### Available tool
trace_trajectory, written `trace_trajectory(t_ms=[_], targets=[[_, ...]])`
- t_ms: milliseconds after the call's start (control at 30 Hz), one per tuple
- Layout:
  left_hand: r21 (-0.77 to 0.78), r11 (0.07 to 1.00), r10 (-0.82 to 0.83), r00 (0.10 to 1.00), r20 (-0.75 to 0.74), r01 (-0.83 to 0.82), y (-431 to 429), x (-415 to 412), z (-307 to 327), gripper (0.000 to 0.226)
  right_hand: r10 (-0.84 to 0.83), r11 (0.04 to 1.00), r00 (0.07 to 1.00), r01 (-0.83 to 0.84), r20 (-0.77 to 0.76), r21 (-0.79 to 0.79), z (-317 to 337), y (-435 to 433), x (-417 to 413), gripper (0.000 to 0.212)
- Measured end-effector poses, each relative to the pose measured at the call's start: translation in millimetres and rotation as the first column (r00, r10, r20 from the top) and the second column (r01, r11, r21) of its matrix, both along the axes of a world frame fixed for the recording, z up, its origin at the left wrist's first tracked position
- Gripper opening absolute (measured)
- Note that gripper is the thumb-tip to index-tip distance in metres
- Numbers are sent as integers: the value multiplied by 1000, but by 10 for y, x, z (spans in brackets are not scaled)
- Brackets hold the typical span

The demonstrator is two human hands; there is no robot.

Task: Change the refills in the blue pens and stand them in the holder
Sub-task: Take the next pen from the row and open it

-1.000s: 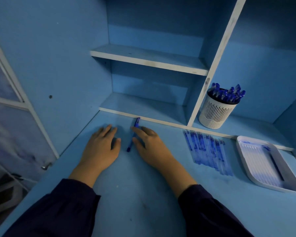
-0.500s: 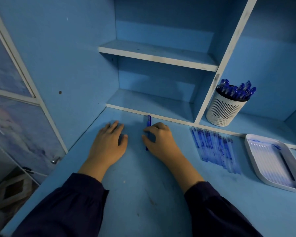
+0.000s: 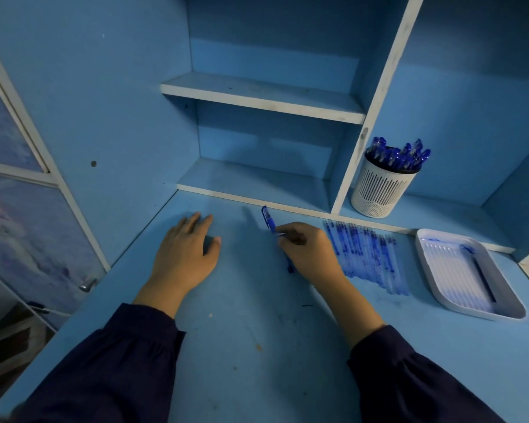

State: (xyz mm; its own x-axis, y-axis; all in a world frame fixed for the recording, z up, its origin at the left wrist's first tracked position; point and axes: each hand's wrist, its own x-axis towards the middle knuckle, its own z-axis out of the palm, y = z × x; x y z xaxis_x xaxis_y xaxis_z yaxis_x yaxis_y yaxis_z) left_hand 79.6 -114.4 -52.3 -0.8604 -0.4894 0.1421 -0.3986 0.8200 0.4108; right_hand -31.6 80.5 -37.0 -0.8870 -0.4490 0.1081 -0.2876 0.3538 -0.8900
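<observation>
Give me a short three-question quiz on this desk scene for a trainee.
1. True or false: the left hand holds the pen.
2. Fill in: between the right hand and the tray lies a row of ____.
3. The white holder stands: A in the tray; B on the low shelf; C in the left hand.
Key: 1 false; 2 refills; 3 B.
</observation>
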Motion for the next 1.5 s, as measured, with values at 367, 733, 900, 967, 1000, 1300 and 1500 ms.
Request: trace_trajectory(t_ms=[367, 733, 900, 967, 1000, 1300, 1500], targets=[[536, 777, -83, 897, -435, 332, 923, -221, 136, 39, 3, 923, 976, 80, 216, -375, 140, 472, 387, 11], [611, 608, 13, 763, -646, 507, 1393, -229, 194, 35, -107, 914, 993, 119, 53, -387, 177, 901, 587, 15], [591, 593, -97, 777, -622, 547, 1470, -175, 166, 37, -172, 821, 983, 181, 69, -541, 279, 1050, 509, 22], [586, 579, -154, 783, -603, 566, 1510, -143, 154, 38, -152, 807, 986, 167, 74, -566, 299, 1078, 493, 27], [588, 574, -173, 786, -594, 570, 1530, -130, 144, 37, -141, 806, 987, 159, 77, -570, 304, 1086, 491, 29], [554, 595, -237, 786, -571, 582, 1584, -106, 110, 18, -185, 848, 982, 184, 49, -496, 210, 1073, 457, 9], [484, 625, -222, 734, -642, 612, 1594, -110, 67, 21, -221, 835, 975, 207, 33, -509, 157, 1031, 502, 7]])
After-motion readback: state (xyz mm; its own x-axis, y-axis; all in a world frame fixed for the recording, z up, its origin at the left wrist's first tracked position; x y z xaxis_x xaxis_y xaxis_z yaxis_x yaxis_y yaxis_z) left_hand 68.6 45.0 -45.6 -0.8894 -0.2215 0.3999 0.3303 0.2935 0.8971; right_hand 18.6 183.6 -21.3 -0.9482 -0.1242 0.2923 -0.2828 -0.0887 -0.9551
